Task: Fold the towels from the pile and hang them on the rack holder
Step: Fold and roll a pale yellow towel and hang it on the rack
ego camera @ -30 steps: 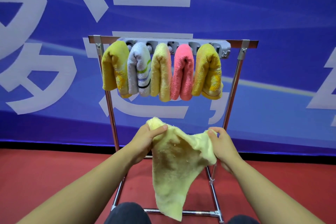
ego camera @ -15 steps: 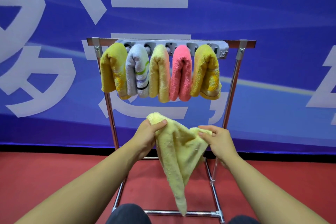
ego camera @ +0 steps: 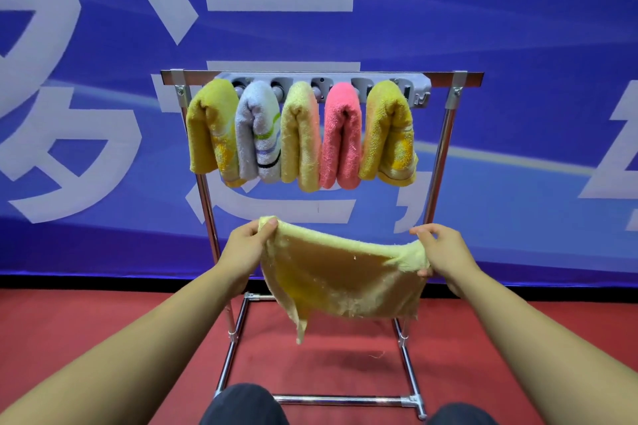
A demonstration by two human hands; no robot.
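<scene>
Towel in hand: pale yellow towel (ego camera: 341, 276), held in the air in front of the rack, below the hanging row and above the red floor (ego camera: 103, 328).
Left hand (ego camera: 247, 252): fingers curled round the towel's upper left corner, thumb on top; gripping.
Right hand (ego camera: 440, 252): fingers and thumb closed on the upper right corner, cloth bunched against the palm; gripping.
Long axis: runs left to right, along the top edge stretched between the two hands; edge sags slightly in the middle and sits a little higher at the left hand.
Facing: broad face turned toward the camera; free cloth hangs downward, lower edge ragged, one corner trailing lowest at lower left.
Bearing from fingers: towel body lies between and below both grips; neither hand nearer than the other, each at its own corner.
Step in hand (judged): spread flat, ready for a fold; not yet folded.
Next move (judged): bring the two held corners together to halve the towel, then lift it toward the rack.
Rack holder (ego camera: 321, 74): chrome frame with a grey peg strip (ego camera: 419, 91) under the top bar, directly beyond the hands.
Already hung: mustard towel (ego camera: 207, 134), white striped towel (ego camera: 259, 134), yellow-peach towel (ego camera: 300, 138), pink towel (ego camera: 341, 138), yellow-orange towel (ego camera: 390, 134), side by side and touching.
Free place (judged): right end of the peg strip appears bare; peg there too small to confirm.
Pile: not visible.
Risk (judged): loose trailing corner likely to spoil an even fold.
</scene>
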